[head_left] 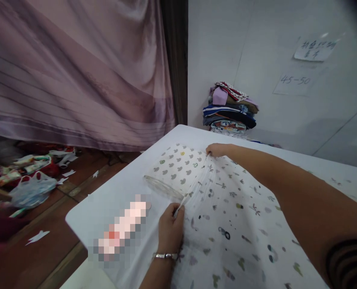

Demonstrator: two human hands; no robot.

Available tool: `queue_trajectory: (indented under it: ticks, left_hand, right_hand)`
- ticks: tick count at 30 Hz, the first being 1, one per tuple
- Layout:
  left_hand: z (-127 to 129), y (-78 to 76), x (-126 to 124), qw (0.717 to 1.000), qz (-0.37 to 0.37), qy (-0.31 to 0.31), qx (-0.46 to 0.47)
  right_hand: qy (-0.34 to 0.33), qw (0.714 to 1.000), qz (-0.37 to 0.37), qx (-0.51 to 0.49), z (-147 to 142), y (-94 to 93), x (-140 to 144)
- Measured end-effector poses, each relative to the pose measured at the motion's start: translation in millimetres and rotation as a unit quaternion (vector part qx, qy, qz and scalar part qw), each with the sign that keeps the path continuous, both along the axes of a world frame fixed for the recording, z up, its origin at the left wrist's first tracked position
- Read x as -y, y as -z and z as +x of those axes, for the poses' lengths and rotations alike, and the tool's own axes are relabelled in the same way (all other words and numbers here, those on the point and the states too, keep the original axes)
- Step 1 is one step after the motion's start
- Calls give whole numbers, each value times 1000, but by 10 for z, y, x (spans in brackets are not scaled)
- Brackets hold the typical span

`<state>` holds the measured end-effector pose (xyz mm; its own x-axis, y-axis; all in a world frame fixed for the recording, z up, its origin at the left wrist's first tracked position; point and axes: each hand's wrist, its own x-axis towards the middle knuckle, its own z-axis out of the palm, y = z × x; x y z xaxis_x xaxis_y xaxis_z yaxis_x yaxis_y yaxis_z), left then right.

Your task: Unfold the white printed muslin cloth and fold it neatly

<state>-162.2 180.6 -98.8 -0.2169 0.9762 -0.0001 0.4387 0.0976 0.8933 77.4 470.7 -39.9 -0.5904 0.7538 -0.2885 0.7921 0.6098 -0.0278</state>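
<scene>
Head view, two bare hands on a white table (112, 200). Left hand (170, 228) sits near the table's front, knuckles up, fingers curled and pressed together, thumb and forefinger pinching the near end of a folded edge of a white printed cloth (226, 224); a metal watch band (165, 255) is on that wrist. Right hand (217, 149) is stretched out far across the table, fingers bunched and closed on the far end of the same folded edge; exact finger grip there is too small to tell beyond a pinch. The edge runs taut in a straight line between the two hands. The printed cloth, with small grey, green and dark motifs, spreads over most of the table to the right of the hands. A second piece, a white garment with grey dots (178, 168), lies flat just left of the pulled edge, touching it, with a clear plastic bag (163, 188) at its near side. A blurred pixelated patch lies on the table left of the left hand. Stack of folded clothes (229, 112) stands by the white wall (286, 60) beyond the table. Pink curtain (76, 72) hangs at left; plastic bags and scraps (30, 180) litter the brown floor.
</scene>
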Motion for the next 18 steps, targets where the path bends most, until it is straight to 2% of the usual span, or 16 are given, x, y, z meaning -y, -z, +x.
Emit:
queue_trajectory:
  ticks: [12, 18]
  left_hand:
    - [-12, 15, 4, 1000, 1, -3, 2]
    - [-22, 34, 7, 1000, -8, 4, -8]
  right_hand:
    - [1, 998, 52, 48, 10, -24, 74]
    - [-9, 996, 73, 57, 10, 12, 26]
